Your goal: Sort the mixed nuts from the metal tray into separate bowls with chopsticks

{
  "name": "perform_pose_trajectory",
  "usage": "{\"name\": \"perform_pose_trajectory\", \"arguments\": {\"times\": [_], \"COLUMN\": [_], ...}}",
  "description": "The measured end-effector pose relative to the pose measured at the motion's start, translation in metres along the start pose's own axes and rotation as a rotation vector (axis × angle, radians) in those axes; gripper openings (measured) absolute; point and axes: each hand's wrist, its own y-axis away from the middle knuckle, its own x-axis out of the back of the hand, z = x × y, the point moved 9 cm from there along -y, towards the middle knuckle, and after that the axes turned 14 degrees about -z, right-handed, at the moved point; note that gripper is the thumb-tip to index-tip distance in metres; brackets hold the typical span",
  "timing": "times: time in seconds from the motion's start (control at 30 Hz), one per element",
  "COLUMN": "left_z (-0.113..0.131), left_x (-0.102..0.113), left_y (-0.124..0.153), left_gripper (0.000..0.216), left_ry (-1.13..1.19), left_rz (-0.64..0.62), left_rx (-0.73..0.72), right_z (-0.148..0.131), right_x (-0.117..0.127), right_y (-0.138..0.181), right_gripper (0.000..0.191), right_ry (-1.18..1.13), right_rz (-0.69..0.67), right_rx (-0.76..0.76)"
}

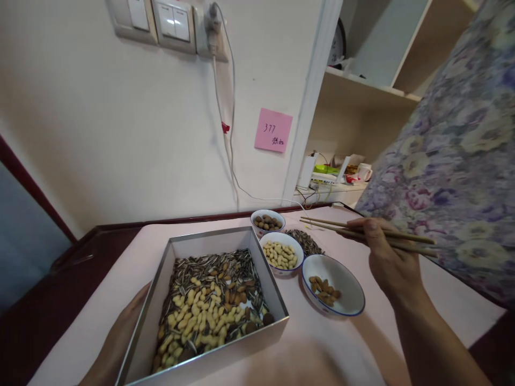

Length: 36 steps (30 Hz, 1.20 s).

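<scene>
My right hand [388, 257] is closed around a pair of wooden chopsticks [341, 228], held in the air with their tips above the far bowls. My left hand [120, 335] rests against the left outer wall of a square metal tray [209, 238]; its fingers are mostly hidden behind the wall. The tray holds mixed sunflower seeds, peanuts and brown nuts. To its right stand a bowl of peanuts [281, 253], a bowl with a few almonds [333, 292] and a farther bowl of brown nuts [267, 221]. A pile of sunflower seeds [306, 241] lies behind them.
The pink tabletop [330, 348] ends at a dark wooden rim by the white wall. A flowered cloth [462, 150] hangs close on the right. Shelves with small items [341, 174], a pink sticky note [272, 130] and a dangling cable [231, 128] are behind.
</scene>
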Motion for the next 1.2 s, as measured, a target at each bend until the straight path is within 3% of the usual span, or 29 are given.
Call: {"name": "perform_pose_trajectory", "arguments": {"times": [0.07,0.13,0.23,0.4,0.53,0.73,0.9,1.2], "left_z": [0.005,0.016,0.026,0.020,0.020,0.018,0.016,0.019], "left_x": [-0.001,-0.010,-0.018,-0.025,-0.024,-0.027,-0.026,-0.028], "left_y": [0.007,0.013,0.021,0.022,0.023,0.023,0.022,0.026], "left_gripper": [0.056,0.045,0.036,0.051,0.052,0.061,0.054,0.050], "left_ry": [0.034,0.038,0.059,0.124,0.136,0.168,0.164,0.168], "left_rz": [0.035,-0.007,-0.042,-0.108,-0.084,-0.114,-0.117,-0.096], "left_rx": [0.041,0.019,-0.042,-0.046,-0.060,-0.033,-0.045,-0.021], "right_z": [-0.015,-0.027,-0.040,-0.044,-0.045,-0.041,-0.035,-0.034], "right_x": [-0.009,-0.023,-0.054,-0.124,-0.160,-0.182,-0.193,-0.183], "right_y": [0.003,0.007,0.012,0.026,0.037,0.040,0.039,0.038], "right_gripper": [0.039,0.034,0.028,0.034,0.039,0.037,0.037,0.039], "right_ry": [-0.050,-0.096,-0.078,0.112,0.138,0.222,0.235,0.135], "right_rz": [-0.021,-0.081,-0.256,-0.675,-0.826,-0.882,-0.892,-0.798], "right_rx": [0.033,0.070,0.094,0.041,0.027,0.042,0.048,0.014]}}
